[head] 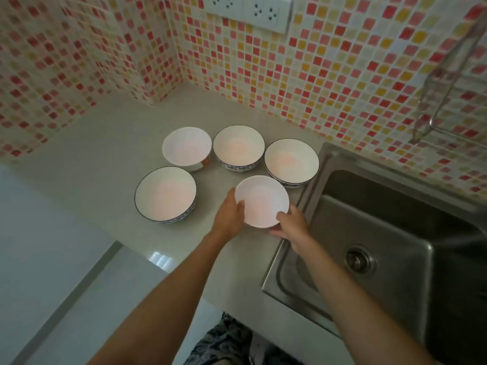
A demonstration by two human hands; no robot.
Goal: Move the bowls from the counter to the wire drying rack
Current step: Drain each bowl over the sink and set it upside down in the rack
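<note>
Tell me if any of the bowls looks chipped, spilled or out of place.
Nothing stands out. Four bowls sit upright and empty on the counter; the fifth bowl is held level between the left hand and right hand. No chips or spills are visible.

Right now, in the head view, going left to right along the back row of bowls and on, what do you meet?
Bowl with orange marking → middle blue-patterned bowl → right blue-rimmed bowl → sink → wire drying rack on the wall.

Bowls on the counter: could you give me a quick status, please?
Both hands, left and right, grip the plain bowl. Four bowls wait. Rack path clear.
</note>
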